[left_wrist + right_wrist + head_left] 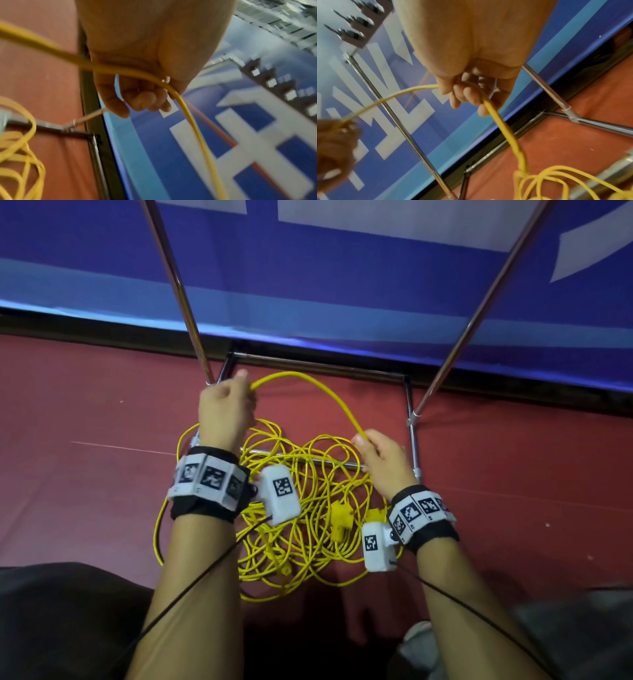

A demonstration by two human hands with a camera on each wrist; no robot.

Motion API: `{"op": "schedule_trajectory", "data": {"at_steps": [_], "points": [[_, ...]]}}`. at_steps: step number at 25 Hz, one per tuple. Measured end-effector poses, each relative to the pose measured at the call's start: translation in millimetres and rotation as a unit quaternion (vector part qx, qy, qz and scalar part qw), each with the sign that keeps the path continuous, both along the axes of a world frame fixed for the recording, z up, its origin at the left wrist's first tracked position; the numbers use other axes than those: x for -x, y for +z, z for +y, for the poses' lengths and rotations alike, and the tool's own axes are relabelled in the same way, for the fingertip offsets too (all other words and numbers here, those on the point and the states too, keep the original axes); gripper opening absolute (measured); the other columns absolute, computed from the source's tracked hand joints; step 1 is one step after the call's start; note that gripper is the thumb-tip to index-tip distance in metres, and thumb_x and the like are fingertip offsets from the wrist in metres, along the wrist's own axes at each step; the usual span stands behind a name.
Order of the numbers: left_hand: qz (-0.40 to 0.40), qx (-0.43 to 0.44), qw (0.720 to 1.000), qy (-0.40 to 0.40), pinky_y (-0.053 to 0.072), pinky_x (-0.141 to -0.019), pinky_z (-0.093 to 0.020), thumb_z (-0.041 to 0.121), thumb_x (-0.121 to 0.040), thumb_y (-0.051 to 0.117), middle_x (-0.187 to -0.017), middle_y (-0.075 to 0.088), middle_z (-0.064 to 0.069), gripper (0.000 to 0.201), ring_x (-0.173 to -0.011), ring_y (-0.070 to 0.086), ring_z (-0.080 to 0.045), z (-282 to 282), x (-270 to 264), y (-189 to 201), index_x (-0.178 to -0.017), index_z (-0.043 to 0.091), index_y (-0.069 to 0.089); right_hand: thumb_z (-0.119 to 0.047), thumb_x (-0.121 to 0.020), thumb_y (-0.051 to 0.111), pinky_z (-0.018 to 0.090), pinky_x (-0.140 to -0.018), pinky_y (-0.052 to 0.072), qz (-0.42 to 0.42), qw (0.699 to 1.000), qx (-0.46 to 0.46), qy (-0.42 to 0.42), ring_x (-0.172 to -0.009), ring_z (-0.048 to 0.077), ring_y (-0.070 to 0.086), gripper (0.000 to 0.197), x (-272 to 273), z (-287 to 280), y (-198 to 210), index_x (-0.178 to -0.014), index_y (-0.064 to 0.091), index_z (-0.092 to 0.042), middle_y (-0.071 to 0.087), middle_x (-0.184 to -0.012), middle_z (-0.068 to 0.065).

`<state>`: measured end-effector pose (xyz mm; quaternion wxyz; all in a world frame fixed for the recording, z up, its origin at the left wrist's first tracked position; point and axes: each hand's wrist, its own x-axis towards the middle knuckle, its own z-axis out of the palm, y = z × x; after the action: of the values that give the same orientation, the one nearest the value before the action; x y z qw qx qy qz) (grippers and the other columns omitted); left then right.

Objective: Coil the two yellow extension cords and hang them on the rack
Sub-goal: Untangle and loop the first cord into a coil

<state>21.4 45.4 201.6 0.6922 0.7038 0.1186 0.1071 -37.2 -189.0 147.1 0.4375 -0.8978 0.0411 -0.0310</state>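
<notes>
Holding one stretch of yellow cord (310, 385) between both hands, I am keeping it raised above the red floor (85, 412) in an arch. My left hand (224, 405) is curling its fingers (145, 100) round the cord near the far left corner of the rack's base frame (318, 366), so that grip is closed on the cord. My right hand (383, 460) is pinching the same stretch lower and nearer to me, with the cord passing under its fingers (467, 94) and running down toward the floor; that grip is closed on the cord too.

Below my wrists, the tangled pile of yellow cords (301, 529) is lying loose on the floor, spreading across the near bar (301, 457) of the base frame and partly inside the frame's rectangle. Yellow plugs (340, 518) are sitting in the middle of the pile, between my two wrists. How many separate cords are making up the tangle I cannot tell.

Two shiny rack poles (178, 289) are rising from the left and right sides of the base frame, slanting outward in the head view. A blue and white banner (376, 285) is standing behind the rack, along the far edge of the floor.
</notes>
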Motion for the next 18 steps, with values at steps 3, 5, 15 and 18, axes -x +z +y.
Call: {"op": "schedule_trajectory", "data": {"at_steps": [3,5,15,18], "points": [[0.017,-0.111,0.991,-0.067,0.043,-0.064,-0.033,0.054,-0.089,0.044,-0.042,0.052,0.006,0.052,-0.046,0.047,-0.014,-4,0,-11,-0.057,0.019,0.065,-0.032,-0.098,0.051,0.041,-0.072,0.049,-0.062,0.998,0.008,-0.002,-0.073,0.029,0.058,0.024,-11,2,26,-0.097,0.067,-0.015,0.064,-0.073,0.012],[-0.009,-0.136,0.981,-0.135,0.045,-0.064,-0.033,0.062,-0.086,0.042,-0.045,0.053,0.006,0.055,-0.048,0.050,-0.012,-20,5,-4,-0.065,0.018,0.067,-0.028,-0.098,0.053,0.033,-0.067,0.044,-0.102,0.994,0.014,0.020,-0.066,0.017,0.053,0.018,-13,6,46,-0.099,0.068,-0.018,0.060,-0.065,-0.001],[-0.172,-0.175,0.943,-0.224,0.035,-0.058,-0.032,0.042,-0.096,0.053,-0.058,0.049,0.000,0.033,-0.056,0.042,-0.010,-34,17,25,-0.069,0.023,0.057,-0.031,-0.096,0.054,0.032,-0.065,0.043,-0.123,0.987,0.002,0.100,-0.065,0.017,0.055,0.017,-13,14,61,-0.100,0.066,-0.021,0.063,-0.071,0.003],[-0.206,-0.127,0.959,-0.149,0.034,-0.058,-0.028,0.029,-0.099,0.052,-0.058,0.048,-0.003,0.031,-0.056,0.042,-0.008,-21,10,28,-0.071,0.017,0.057,-0.023,-0.096,0.057,0.025,-0.061,0.040,-0.056,0.993,-0.083,0.056,-0.057,0.002,0.051,0.009,-11,8,32,-0.091,0.063,-0.019,0.059,-0.066,-0.006]]}}
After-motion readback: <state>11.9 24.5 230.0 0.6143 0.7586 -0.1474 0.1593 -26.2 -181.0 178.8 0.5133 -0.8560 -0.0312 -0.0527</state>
